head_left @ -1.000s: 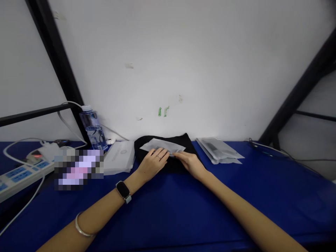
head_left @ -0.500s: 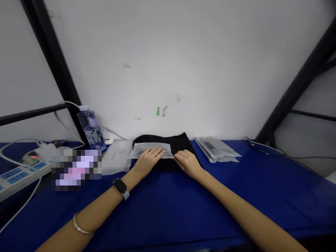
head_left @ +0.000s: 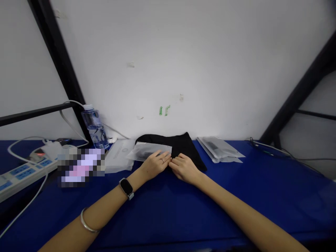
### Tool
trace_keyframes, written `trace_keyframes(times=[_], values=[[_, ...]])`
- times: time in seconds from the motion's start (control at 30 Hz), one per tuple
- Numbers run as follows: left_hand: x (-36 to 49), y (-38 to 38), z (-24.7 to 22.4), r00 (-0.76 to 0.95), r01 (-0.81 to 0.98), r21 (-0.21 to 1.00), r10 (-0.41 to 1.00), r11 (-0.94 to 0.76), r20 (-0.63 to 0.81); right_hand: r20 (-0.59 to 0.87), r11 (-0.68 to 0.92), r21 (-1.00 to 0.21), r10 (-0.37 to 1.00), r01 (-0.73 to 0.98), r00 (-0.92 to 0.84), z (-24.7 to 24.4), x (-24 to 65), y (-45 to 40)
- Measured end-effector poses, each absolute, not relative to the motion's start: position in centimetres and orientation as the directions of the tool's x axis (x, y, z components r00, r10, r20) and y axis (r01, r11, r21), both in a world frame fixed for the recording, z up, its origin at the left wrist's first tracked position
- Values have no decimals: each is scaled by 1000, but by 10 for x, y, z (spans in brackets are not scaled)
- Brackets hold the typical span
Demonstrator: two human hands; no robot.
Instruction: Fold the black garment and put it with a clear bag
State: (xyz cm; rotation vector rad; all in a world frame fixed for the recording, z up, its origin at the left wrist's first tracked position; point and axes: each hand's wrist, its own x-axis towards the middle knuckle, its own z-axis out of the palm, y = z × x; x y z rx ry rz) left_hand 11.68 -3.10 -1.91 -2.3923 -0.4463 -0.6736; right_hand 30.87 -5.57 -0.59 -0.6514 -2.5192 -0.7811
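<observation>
A frosted plastic bag (head_left: 143, 150) with something dark inside lies on a piece of folded black cloth (head_left: 181, 144) against the wall. My left hand (head_left: 155, 165) rests flat over the bag's near right part, fingers stretched out and a ring on one of them. Close beside those fingertips, my right hand (head_left: 186, 169) is closed, its fingers pinching at the bag's right near corner. That corner is hidden under my fingers.
More frosted bags lie on both sides, one (head_left: 119, 154) at left and a stack (head_left: 219, 148) at right. Farther left are a water bottle (head_left: 96, 129), a blurred-out phone-like object (head_left: 81, 168) and a power strip (head_left: 26, 173) with white cables. Dark cables (head_left: 265, 147) lie at right.
My right hand has slid left along the bag's edge and a little nearer to me, up against my left fingertips. The bag now sits slightly tilted, and its dark contents show more.
</observation>
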Motion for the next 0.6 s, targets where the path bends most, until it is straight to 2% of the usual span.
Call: trace_keyframes(times=[0.3,0.6], values=[[99,-27,-7,706,597,-374,244,-710,664,558,637,451,345,625,-755,11,325,-48],[77,-24,6,654,682,-392,274,-618,705,596,490,446,461,749,-657,23,352,-38]])
